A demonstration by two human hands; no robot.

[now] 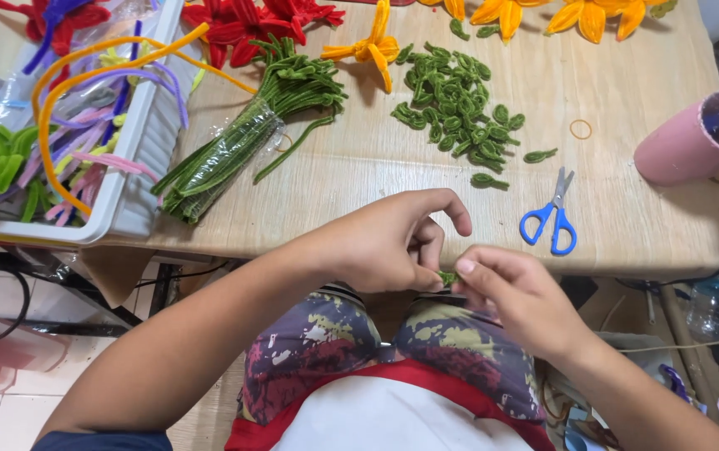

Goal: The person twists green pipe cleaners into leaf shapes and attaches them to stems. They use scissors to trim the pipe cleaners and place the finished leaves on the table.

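At the near edge of a wooden table [359,159]: two hands pinching one green piece [447,276].

The left hand [388,242] and right hand [514,292] meet just below the table edge, over the lap, fingertips closed on the small green piece between them. On the table lie a pile of green loops [455,100], a stem bundle [246,134], blue scissors [551,219], a pink cup [698,138] on its side, red flowers [251,21], orange flowers [593,15] and a white tray [146,142] at left.
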